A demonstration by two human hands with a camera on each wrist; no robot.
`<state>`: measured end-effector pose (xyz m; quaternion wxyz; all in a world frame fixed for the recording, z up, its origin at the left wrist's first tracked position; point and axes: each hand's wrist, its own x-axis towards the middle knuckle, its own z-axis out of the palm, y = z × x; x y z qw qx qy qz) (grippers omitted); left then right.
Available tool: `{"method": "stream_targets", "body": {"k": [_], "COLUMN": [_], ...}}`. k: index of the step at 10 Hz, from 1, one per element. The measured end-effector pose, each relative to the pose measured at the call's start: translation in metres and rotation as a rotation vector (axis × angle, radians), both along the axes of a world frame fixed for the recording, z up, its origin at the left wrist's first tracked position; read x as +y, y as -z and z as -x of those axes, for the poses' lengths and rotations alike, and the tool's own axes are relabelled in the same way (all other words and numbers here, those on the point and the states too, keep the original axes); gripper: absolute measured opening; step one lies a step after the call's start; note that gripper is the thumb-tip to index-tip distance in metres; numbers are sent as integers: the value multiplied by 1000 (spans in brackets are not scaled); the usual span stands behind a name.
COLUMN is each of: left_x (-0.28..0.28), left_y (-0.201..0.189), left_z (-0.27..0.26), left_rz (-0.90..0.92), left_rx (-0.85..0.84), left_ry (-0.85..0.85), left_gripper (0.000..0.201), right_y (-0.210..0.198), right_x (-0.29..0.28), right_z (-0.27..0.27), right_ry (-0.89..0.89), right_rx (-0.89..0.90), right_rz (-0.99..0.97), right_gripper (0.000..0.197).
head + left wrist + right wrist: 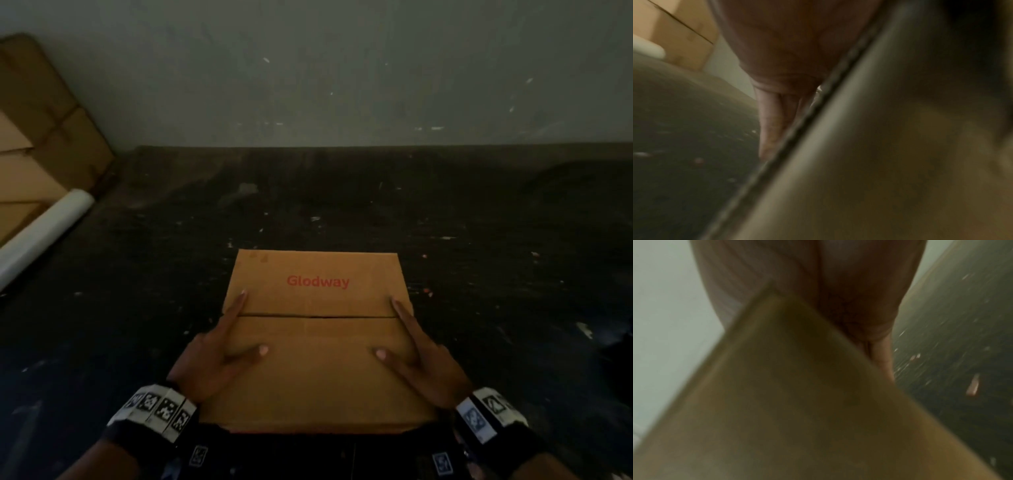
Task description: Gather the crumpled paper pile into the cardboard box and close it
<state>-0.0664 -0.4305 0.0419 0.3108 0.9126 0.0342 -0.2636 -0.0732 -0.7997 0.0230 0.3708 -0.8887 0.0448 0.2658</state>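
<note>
Closed brown rectangular cardboard box [317, 342], printed "Glodway" in red, on a dark speckled floor [479, 240]. The left hand [209, 359] and right hand [426, 359] lie against its opposite side edges, fingers straight, thumbs flat on the near top flap; the flap seam runs between the two hands. Beyond the left hand: a white roll [41, 236] and stacked brown cartons [41, 137].
</note>
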Motion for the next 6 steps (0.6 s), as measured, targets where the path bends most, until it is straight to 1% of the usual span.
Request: {"method": "stream_targets", "body": {"k": [1, 2, 4, 5, 6], "left_x": [10, 12, 13, 12, 28], "left_y": [5, 9, 5, 0, -5], "left_z": [12, 13, 13, 19, 27], "left_rz": [-33, -56, -25, 62, 175], "left_rx": [-17, -47, 10, 30, -72], "left_ry": [-14, -14, -11, -54, -213], "left_gripper": [98, 97, 96, 98, 85], "right_y": [4, 2, 0, -6, -13], "right_x": [11, 16, 21, 19, 4], "right_z": [4, 2, 2, 7, 18], "right_ry": [-21, -8, -6, 12, 152], "right_rx": [-39, 9, 58, 61, 52], "right_rz": [45, 73, 62, -9, -108], "right_gripper": [91, 91, 95, 94, 80]}}
